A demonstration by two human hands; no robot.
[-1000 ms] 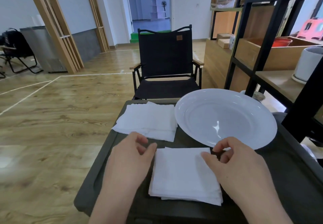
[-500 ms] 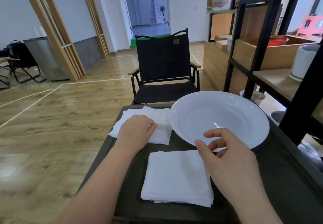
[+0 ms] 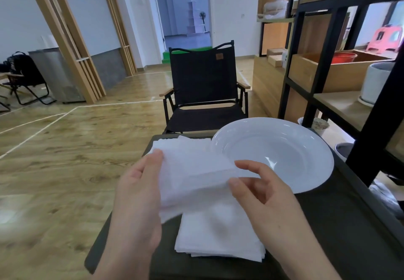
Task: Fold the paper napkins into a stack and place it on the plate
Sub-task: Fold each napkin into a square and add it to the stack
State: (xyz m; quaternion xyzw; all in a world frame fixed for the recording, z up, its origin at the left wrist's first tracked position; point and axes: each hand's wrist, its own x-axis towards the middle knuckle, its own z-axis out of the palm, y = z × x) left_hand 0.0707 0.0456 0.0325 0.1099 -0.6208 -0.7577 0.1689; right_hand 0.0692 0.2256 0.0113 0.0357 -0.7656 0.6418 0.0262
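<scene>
A white paper napkin (image 3: 192,177) is lifted above the dark table (image 3: 328,225). My left hand (image 3: 140,194) pinches its left edge. My right hand (image 3: 262,194) pinches its right edge between thumb and forefinger. Under it, near the table's front, lies a stack of folded white napkins (image 3: 218,236). A pile of unfolded napkins (image 3: 185,143) shows at the far left of the table, partly hidden by the held napkin. A large white plate (image 3: 284,148) sits empty at the far right of the table.
A black folding chair (image 3: 203,91) stands just beyond the table. A black-framed wooden shelf unit (image 3: 323,65) rises close on the right, with a white pot (image 3: 378,83) on it. Wooden floor extends to the left.
My left hand has taken a napkin from the far pile and brought it back over the folded stack. My right hand has closed on its right edge.
</scene>
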